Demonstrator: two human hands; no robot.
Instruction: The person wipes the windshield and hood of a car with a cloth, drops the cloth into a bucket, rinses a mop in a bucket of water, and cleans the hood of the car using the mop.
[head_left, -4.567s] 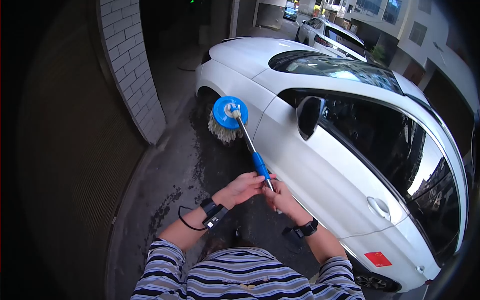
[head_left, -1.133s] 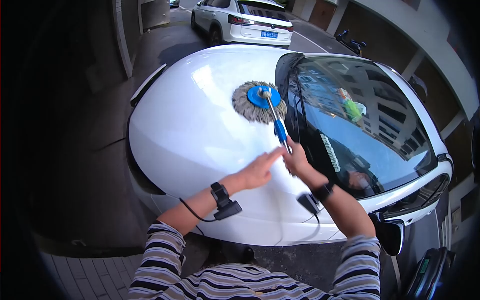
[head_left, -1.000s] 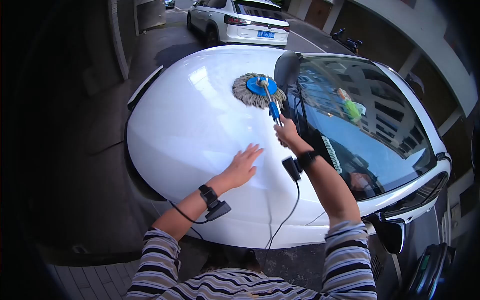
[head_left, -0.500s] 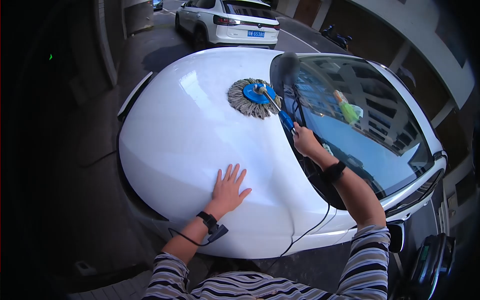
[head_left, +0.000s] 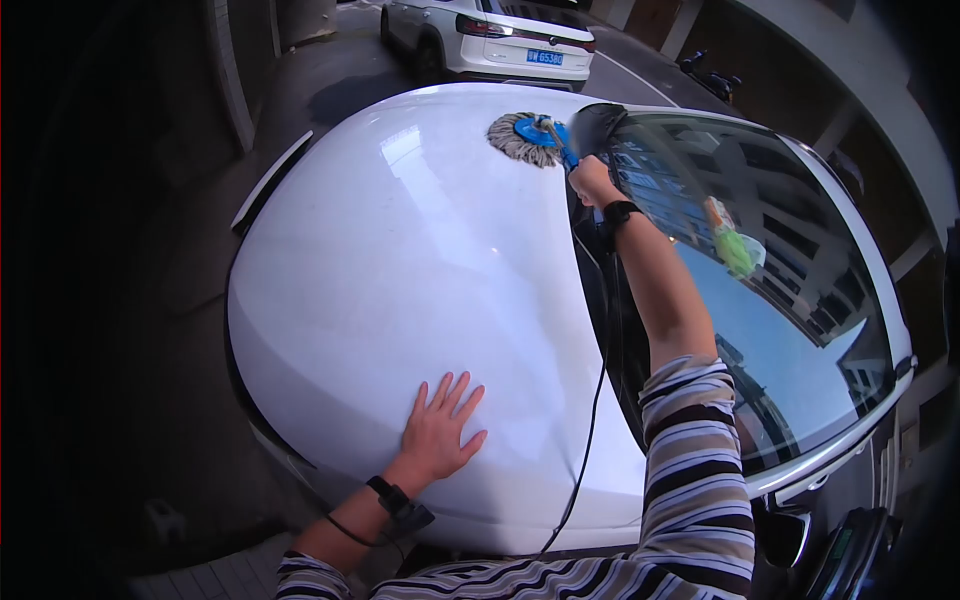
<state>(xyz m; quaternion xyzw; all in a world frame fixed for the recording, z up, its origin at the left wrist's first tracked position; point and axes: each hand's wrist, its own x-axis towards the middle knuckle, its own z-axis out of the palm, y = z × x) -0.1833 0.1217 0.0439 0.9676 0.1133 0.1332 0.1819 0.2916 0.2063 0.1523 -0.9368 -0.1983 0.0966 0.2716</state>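
A white car bonnet [head_left: 400, 280] spreads out before me. My left hand [head_left: 437, 430] lies flat on its near part, fingers spread. Stretched far forward, my right hand [head_left: 592, 182] is closed around the blue handle of a mop [head_left: 524, 140]. The mop has a round blue head with grey strands, which rests on the far side of the bonnet close to the windscreen. Part of the handle is hidden by my fist. Black bands sit on both wrists, and a black cable [head_left: 590, 440] runs down over the bonnet below my right arm.
The windscreen [head_left: 760, 270] slopes up on the right, with wipers at its base. Another white car [head_left: 490, 45] stands beyond the bonnet. A motorbike [head_left: 712, 78] is parked at the far right. The side mirror [head_left: 785, 535] juts out at lower right.
My right hand has pushed the mop farther away across the bonnet, toward its far edge. My left hand stays flat on the bonnet; the whole view has shifted a little.
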